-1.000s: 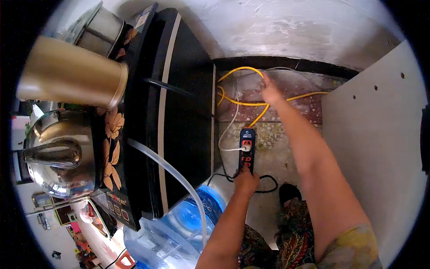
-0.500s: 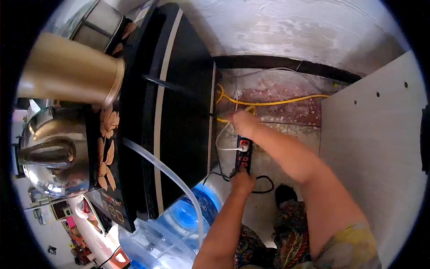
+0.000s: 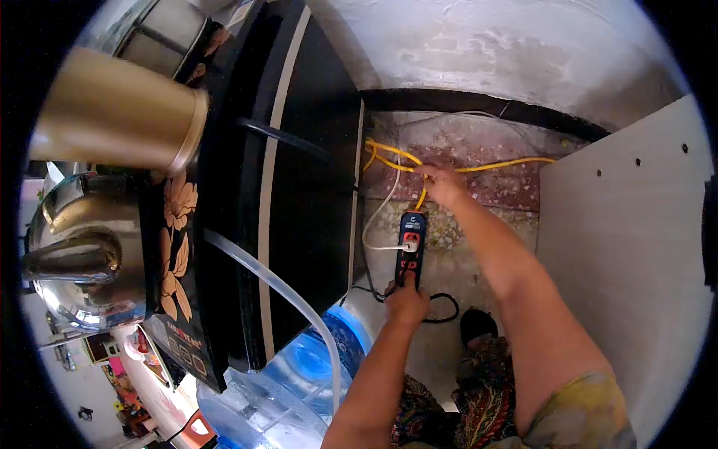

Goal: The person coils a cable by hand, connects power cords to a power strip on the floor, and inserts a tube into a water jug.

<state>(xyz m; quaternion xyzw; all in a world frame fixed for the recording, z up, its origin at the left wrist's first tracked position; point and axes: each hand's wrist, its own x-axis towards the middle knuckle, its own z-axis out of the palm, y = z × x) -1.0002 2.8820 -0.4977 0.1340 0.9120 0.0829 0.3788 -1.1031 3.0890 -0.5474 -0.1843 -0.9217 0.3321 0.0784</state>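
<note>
A black power strip [image 3: 413,222] with red sockets is held by its near end in my left hand [image 3: 407,302], fingers closed around it. A white plug [image 3: 409,246] sits in one of its sockets, and its white cord [image 3: 364,228] loops off to the left. Black cable [image 3: 449,301] curls beside my left hand. From the far end of the strip rises a yellow cord [image 3: 389,150], which my right hand [image 3: 445,185] pinches between thumb and fingers. More of that cord lies across the floor toward the wooden panel.
On the left stands a black cabinet [image 3: 318,194] bearing a metal kettle [image 3: 97,254] and a gold-coloured cylinder [image 3: 120,112]. A clear hose [image 3: 292,295] hangs over blue water jugs [image 3: 262,396]. A pale wooden panel [image 3: 621,224] borders the right, a wall [image 3: 479,52] the far side.
My right hand has moved away from the far end of the power strip, up and to the right, drawing the bunched yellow cord out straighter. My left hand stays on the strip.
</note>
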